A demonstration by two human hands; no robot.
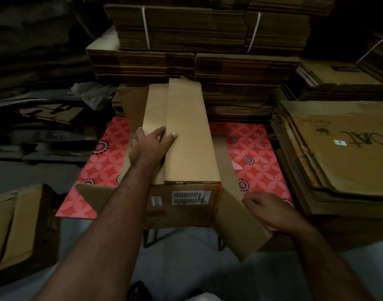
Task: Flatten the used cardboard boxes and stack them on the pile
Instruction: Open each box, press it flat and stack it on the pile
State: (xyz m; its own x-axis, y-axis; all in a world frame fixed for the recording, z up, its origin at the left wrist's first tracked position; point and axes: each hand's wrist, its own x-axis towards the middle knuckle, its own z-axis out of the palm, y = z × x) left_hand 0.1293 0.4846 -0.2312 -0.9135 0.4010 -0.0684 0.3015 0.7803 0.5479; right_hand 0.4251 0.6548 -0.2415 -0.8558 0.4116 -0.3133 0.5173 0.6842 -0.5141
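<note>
At the centre of the view, the left hand's (150,146) fingers (159,132) lie straight and close together, pressed flat on a top flap of the long brown cardboard box (186,148), with the thumb spread apart and resting on the neighbouring flap. The right hand (271,211), at about five o'clock from the left one, curls its fingers over the edge of a loose brown end flap (242,233) that juts out from the box's near right corner toward five o'clock; how firmly it grips cannot be told, as the hand is blurred.

That box rests on a low table covered in a red cloth with a pale floral pattern (249,153). Its long axis runs from six o'clock to twelve o'clock, away from the person, with the far end tilting slightly left. Two long top flaps are folded inward and meet along this axis. The near end face carries a white printed label (191,197).

Beyond the box at twelve o'clock stand tall bundles of flattened brown cardboard tied with white straps (208,33). At three o'clock lies a pile of flattened brown cardboard sheets with black lettering (342,153). At eight o'clock sits another crumpled brown cardboard box (23,227) on the grey floor.
</note>
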